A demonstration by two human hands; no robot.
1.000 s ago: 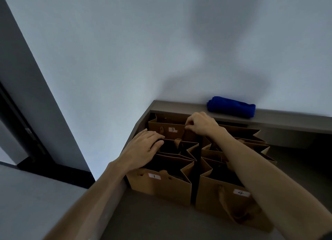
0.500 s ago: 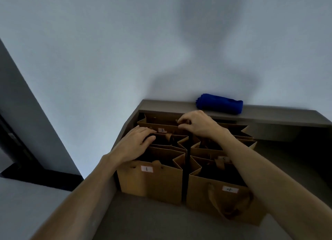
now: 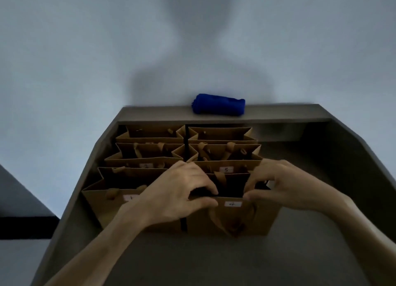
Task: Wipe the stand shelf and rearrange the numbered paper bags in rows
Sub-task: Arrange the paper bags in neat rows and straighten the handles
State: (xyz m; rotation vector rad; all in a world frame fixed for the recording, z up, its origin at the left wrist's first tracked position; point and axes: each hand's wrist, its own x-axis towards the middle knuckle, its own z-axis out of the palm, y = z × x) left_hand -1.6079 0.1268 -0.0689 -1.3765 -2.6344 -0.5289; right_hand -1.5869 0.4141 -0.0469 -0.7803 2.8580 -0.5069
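Both hands, left (image 3: 177, 191) and right (image 3: 287, 187), pinched the front rim of bag 4 (image 3: 232, 218), which stood at the near right of the rows on the shelf (image 3: 214, 262); best squared gently against bag 1 (image 3: 111, 202) without crumpling the rim.

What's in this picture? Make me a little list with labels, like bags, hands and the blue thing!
bags: six brown paper bags, two columns of three, upright on the grey shelf
front right bag: bag 4, white label on its front
behind it: bag 5
front left bag: bag 1
left hand: pinches bag 4's top edge
right hand: pinches the same edge, further right
blue cloth: rolled up, on the ledge behind the bags, untouched
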